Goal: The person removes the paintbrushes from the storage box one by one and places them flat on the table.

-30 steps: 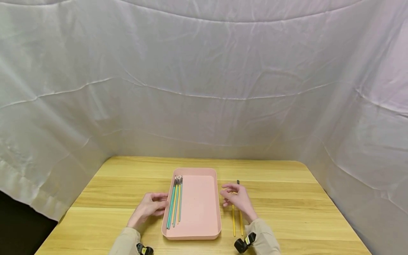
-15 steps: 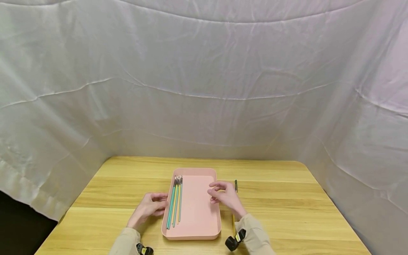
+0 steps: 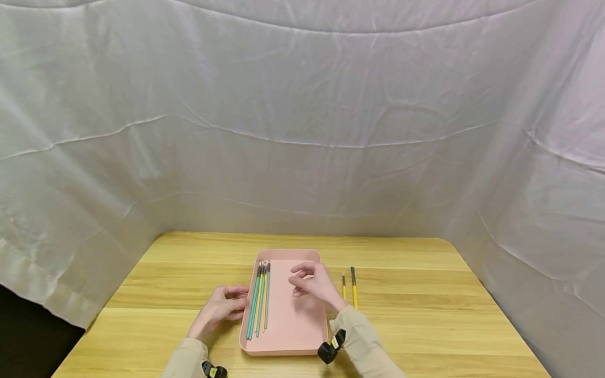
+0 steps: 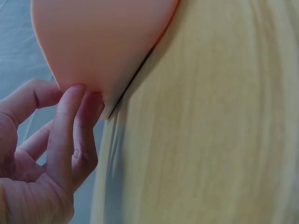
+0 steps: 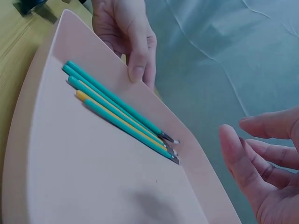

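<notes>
My left hand (image 3: 222, 308) rests its fingers against the outside of the pink tray's left wall; in the left wrist view the fingertips (image 4: 74, 89) touch that wall near its rim. The pink tray (image 3: 296, 336) lies on the table. Several slim paintbrushes (image 3: 260, 302), with teal and yellow handles, lie side by side along its left side, bristles away from me. My right hand (image 3: 315, 286) hovers over the tray's right half, fingers loosely bent and thumb apart from them (image 5: 266, 158), holding nothing.
Two yellow-handled paintbrushes, a narrow one (image 3: 344, 289) and a wider one with dark bristles (image 3: 354, 289), lie on the wooden table (image 3: 425, 315) right of the tray, partly hidden by my right sleeve. A grey curtain (image 3: 302, 173) stands behind the table.
My right hand has moved left, from above the two yellow-handled paintbrushes to over the tray, uncovering their bristle ends. The left hand, tray and paintbrushes have stayed put.
</notes>
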`<state>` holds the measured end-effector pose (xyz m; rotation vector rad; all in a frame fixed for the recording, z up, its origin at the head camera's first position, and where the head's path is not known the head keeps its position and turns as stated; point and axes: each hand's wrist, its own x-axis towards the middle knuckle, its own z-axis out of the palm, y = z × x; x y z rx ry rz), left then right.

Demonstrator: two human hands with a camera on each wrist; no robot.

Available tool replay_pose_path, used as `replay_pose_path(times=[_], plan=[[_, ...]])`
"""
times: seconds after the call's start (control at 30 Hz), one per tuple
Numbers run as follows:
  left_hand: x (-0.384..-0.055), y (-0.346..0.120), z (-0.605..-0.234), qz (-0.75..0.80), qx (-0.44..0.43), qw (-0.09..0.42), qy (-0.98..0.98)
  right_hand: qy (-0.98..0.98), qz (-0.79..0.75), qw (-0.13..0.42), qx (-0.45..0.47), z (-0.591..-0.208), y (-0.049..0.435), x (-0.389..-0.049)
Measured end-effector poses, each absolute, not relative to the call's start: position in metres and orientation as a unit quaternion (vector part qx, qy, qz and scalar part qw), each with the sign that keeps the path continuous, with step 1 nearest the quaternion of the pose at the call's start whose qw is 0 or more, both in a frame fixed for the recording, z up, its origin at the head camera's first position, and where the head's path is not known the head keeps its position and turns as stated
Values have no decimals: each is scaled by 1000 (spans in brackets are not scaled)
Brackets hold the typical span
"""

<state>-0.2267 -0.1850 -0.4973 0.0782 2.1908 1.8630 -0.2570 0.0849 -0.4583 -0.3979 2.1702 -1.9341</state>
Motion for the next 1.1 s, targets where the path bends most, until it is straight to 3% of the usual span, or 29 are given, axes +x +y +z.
replay_pose_path(times=[0.23,1.1], plan=[[-227,-187,-498,645,32,127,753,744,-641,121,-145,-460,63,-268],[-227,-184,-499,639,17,129,758,789,-598,138,-46,-500,19,-288]])
